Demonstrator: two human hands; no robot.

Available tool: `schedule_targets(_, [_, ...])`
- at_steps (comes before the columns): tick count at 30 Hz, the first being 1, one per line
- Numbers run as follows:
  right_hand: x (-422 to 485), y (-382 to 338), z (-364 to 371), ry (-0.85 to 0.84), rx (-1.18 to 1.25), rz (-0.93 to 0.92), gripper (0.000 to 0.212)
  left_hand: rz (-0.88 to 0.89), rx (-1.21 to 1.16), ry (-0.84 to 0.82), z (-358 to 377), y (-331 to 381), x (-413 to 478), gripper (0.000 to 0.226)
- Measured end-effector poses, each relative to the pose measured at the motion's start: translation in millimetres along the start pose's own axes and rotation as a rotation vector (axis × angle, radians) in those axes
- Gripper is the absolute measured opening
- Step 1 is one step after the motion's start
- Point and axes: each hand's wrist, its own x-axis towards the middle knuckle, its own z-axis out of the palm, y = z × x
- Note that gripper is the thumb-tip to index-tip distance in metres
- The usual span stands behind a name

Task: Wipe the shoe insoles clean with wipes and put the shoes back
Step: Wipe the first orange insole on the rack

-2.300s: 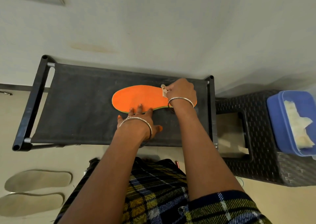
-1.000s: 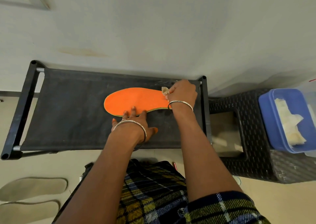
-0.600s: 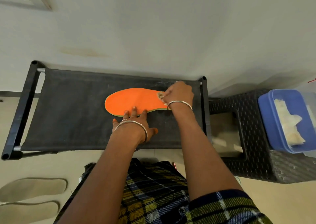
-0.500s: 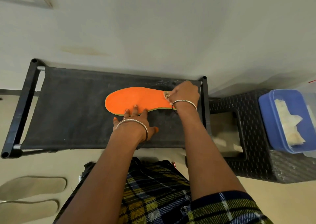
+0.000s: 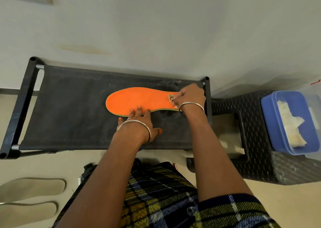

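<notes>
Half the wipe hidden, pinched by R grip; L grip flat on insole.

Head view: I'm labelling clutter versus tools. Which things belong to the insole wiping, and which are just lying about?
In the job: orange insole, wipe pinched in the right hand, left hand pressing the insole, blue tub of wipes, two grey insoles at lower left.
Just about: black rack under the insole, woven stool under the tub.

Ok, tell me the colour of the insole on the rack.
Bright orange insole with a thin green edge; the head view shows it.
</notes>
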Motion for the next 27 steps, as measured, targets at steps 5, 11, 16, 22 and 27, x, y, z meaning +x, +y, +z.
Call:
schedule_targets(5, [-26, -32, 14, -0.171, -0.048, -0.277, 0.015, 0.004, 0.028, 0.085, 3, 4, -2, 0.085])
schedule_targets(11, [-11, -3, -9, -0.080, 0.036, -0.102, 0.009, 0.035, 0.076, 0.156, 5, 4, -3, 0.084])
schedule_targets(16, [-22, -5, -8, -0.060, 0.033, -0.165, 0.007, 0.030, 0.055, 0.139, 7, 14, -1, 0.085])
schedule_targets(22, [-24, 5, -19, -0.131, 0.074, -0.190, 0.009, 0.039, 0.069, 0.130, 11, 21, -2, 0.087])
schedule_targets(27, [-17, 25, -21, 0.010, 0.108, -0.098, 0.009, 0.019, 0.079, 0.133, 11, 24, -3, 0.087])
